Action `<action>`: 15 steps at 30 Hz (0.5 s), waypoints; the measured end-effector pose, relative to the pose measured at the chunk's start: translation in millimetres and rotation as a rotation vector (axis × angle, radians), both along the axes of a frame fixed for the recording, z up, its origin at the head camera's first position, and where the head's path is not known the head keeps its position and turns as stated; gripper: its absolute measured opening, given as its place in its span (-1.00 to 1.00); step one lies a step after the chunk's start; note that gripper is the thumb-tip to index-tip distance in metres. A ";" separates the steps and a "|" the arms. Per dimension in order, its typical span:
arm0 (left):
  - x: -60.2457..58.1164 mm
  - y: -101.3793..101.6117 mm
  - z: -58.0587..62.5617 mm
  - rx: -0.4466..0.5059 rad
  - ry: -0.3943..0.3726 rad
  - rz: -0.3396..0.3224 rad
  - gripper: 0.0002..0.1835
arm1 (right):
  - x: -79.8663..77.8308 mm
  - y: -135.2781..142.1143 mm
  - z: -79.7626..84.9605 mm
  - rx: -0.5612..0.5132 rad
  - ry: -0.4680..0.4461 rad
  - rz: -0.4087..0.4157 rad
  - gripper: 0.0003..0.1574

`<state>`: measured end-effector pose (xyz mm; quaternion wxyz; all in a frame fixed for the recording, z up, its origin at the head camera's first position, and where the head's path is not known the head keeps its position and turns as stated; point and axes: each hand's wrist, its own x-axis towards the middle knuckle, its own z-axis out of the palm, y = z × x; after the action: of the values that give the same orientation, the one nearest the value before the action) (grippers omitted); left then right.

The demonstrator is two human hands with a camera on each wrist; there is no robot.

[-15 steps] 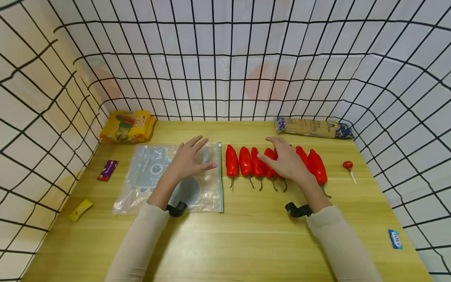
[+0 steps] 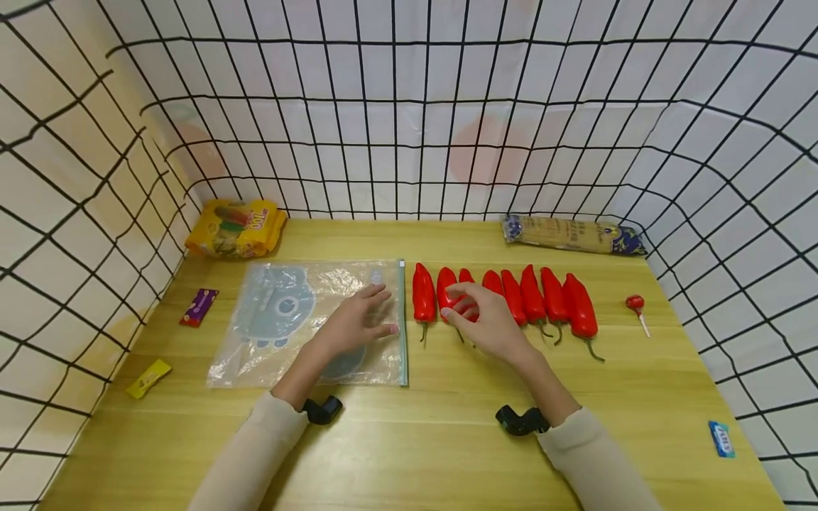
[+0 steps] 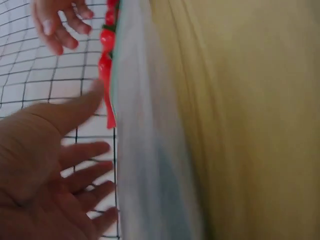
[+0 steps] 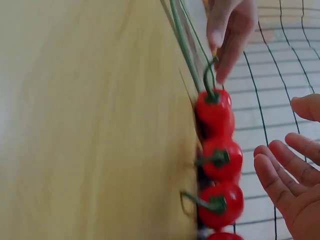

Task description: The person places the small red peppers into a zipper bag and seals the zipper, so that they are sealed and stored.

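Note:
Several red peppers (image 2: 581, 305) with green stems lie in a row right of the zip bag. My right hand (image 2: 488, 321) hovers over the left part of the row, fingers loosely bent and holding nothing, hiding parts of a few peppers. A clear zip bag (image 2: 255, 362) with a blue print lies flat, its zip edge toward the peppers. Above the bag's right half is my left hand (image 2: 354, 326), fingers spread and grasping nothing. In the left wrist view the left hand's fingers are apart beside the bag. The right wrist view shows the right hand empty beside the peppers (image 4: 220, 205).
A yellow snack pack (image 2: 236, 228) stands at the back left, a long noodle pack (image 2: 569, 235) at the back right. Small purple (image 2: 199, 307) and yellow wrappers (image 2: 149, 378) lie left; a lollipop (image 2: 635, 303) and blue packet (image 2: 721, 438) lie right. Black wire grid (image 2: 396, 128) encloses the table.
My right hand has moved left along the pepper row, its fingers bending more. My left hand has shifted slightly right and nearer to me over the bag. Bag and peppers lie as before.

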<state>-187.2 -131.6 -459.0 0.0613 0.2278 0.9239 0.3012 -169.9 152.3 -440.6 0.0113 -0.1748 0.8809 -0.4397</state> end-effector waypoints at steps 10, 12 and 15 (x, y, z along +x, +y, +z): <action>-0.8 0.9 -21.2 -0.005 0.089 0.078 -0.43 | 10.7 -24.3 -5.9 -0.060 -0.039 0.054 -0.55; -4.2 0.3 -25.2 0.039 0.124 0.104 -0.55 | 11.4 -28.6 -6.4 -0.067 -0.045 0.066 -0.57; -9.3 -1.0 -30.3 0.123 0.180 0.131 -0.75 | 12.3 -33.9 -7.2 -0.065 -0.056 0.080 -0.58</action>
<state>-196.5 -132.6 -489.3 -0.0559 0.1962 0.9184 0.3389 -157.6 118.4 -447.8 0.0477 -0.1978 0.8577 -0.4721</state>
